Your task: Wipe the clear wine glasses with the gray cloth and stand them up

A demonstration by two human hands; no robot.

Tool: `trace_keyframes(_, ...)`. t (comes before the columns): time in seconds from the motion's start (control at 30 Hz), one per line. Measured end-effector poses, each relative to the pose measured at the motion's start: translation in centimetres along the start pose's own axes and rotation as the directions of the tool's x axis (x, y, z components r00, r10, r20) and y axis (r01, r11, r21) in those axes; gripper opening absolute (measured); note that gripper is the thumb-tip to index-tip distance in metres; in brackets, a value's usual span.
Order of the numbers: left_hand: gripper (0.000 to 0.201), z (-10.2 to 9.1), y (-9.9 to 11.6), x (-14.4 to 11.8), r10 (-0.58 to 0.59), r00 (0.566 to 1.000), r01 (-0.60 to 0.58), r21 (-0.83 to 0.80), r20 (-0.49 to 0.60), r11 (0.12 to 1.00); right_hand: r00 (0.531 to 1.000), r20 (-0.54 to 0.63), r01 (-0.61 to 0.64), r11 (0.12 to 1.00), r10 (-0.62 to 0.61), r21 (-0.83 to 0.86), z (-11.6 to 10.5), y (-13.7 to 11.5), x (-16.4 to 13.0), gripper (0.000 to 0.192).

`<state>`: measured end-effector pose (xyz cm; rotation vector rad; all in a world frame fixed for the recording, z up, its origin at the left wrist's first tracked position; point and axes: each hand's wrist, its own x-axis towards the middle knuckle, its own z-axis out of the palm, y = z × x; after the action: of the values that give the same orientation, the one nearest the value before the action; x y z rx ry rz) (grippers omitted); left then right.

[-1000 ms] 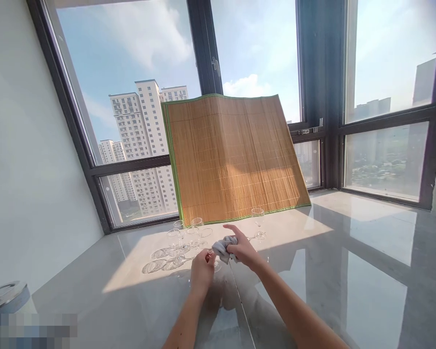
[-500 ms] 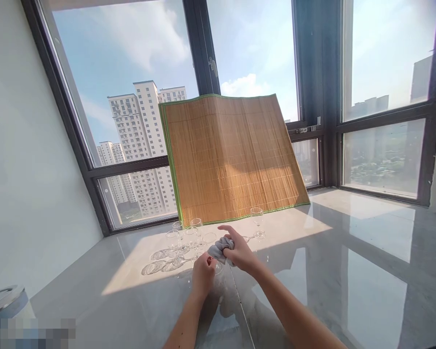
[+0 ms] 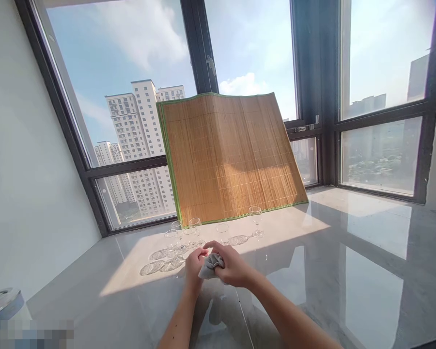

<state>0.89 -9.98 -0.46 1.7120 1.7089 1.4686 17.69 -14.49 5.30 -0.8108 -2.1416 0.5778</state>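
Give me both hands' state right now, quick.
Left hand: closed on the grey cloth, fingers at its left edge.
Right hand: closed on the same cloth; whether a glass is wrapped inside cannot be told.

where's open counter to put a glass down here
Bare marble counter stretches right of the hands, from the lone wine glass to the right window. Also bare: the shaded strip along the left wall. Crowded: the cluster of glasses before the bamboo mat, just beyond both hands on the cloth.
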Motion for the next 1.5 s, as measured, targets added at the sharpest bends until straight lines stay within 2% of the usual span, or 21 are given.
trace_keyframes(0.07, 0.025, -1.1, 0.1, 0.3, -0.003, 0.988, -0.006, -0.057, -0.155, 0.998, 0.997, 0.064, -0.040, 0.990, 0.049, -0.135, 0.4, 0.4, -0.1, 0.071)
trace_keyframes(0.13, 0.031, -1.8, 0.4, 0.5, -0.012, 0.942, -0.021, -0.096, -0.337, 0.995, 0.986, 0.124, -0.079, 0.965, 0.113, -0.251, 0.8, 1.1, -0.2, 0.077)
trace_keyframes(0.2, 0.031, -2.0, 0.8, 0.5, 0.001, 0.889, -0.050, -0.095, -0.458, 0.994, 0.968, 0.175, -0.110, 0.931, 0.180, -0.349, 1.3, 1.8, -0.3, 0.080)
trace_keyframes(0.3, 0.030, -1.9, 1.3, 0.3, 0.016, 0.827, -0.053, -0.049, -0.563, 0.997, 0.949, 0.194, -0.138, 0.881, 0.248, -0.452, 1.8, 2.6, -0.3, 0.077)
trace_keyframes(0.37, 0.033, -1.7, 1.5, 0.2, -0.010, 0.810, -0.029, -0.056, -0.586, 0.998, 0.948, 0.181, -0.148, 0.864, 0.263, -0.481, 2.1, 2.6, -0.3, 0.076)
trace_keyframes(0.5, 0.044, -1.4, 1.8, 0.0, -0.039, 0.838, -0.059, -0.160, -0.545, 0.985, 0.951, 0.153, -0.163, 0.857, 0.269, -0.490, 2.8, 2.1, -0.4, 0.081)
trace_keyframes(0.6, 0.049, -1.1, 1.6, 0.0, -0.035, 0.859, -0.063, -0.173, -0.510, 0.983, 0.938, 0.126, -0.229, 0.849, 0.324, -0.476, 3.3, 1.8, -0.6, 0.084)
trace_keyframes(0.73, 0.049, -0.9, 1.3, 0.0, -0.059, 0.883, -0.011, -0.146, -0.466, 0.989, 0.900, 0.118, -0.329, 0.831, 0.419, -0.448, 3.6, 1.7, -0.7, 0.085)
trace_keyframes(0.93, 0.049, -0.9, 1.3, -0.1, -0.115, 0.903, 0.075, -0.112, -0.413, 0.991, 0.858, 0.045, -0.447, 0.786, 0.512, -0.427, 3.7, 2.1, -0.3, 0.086)
trace_keyframes(1.03, 0.054, -0.7, 0.9, 0.1, -0.141, 0.913, 0.108, -0.107, -0.384, 0.988, 0.861, 0.023, -0.452, 0.784, 0.508, -0.425, 3.8, 2.6, -0.1, 0.085)
trace_keyframes(1.17, 0.062, -0.3, 0.0, 0.7, -0.253, 0.937, 0.229, -0.124, -0.239, 0.965, 0.871, -0.007, -0.441, 0.776, 0.491, -0.451, 3.8, 3.4, 0.3, 0.080)
trace_keyframes(1.23, 0.064, -0.1, -0.5, 1.1, -0.320, 0.934, 0.306, -0.110, -0.160, 0.946, 0.865, -0.033, -0.455, 0.756, 0.500, -0.470, 3.8, 3.8, 0.4, 0.077)
trace_keyframes(1.33, 0.063, -0.1, -0.9, 1.5, -0.361, 0.925, 0.353, -0.080, -0.119, 0.932, 0.832, -0.104, -0.518, 0.694, 0.545, -0.500, 3.5, 4.2, 0.5, 0.073)
trace_keyframes(1.5, 0.059, -0.3, -0.7, 1.5, -0.353, 0.932, 0.348, -0.066, -0.088, 0.935, 0.723, -0.207, -0.658, 0.564, 0.659, -0.500, 1.8, 4.8, 0.5, 0.069)
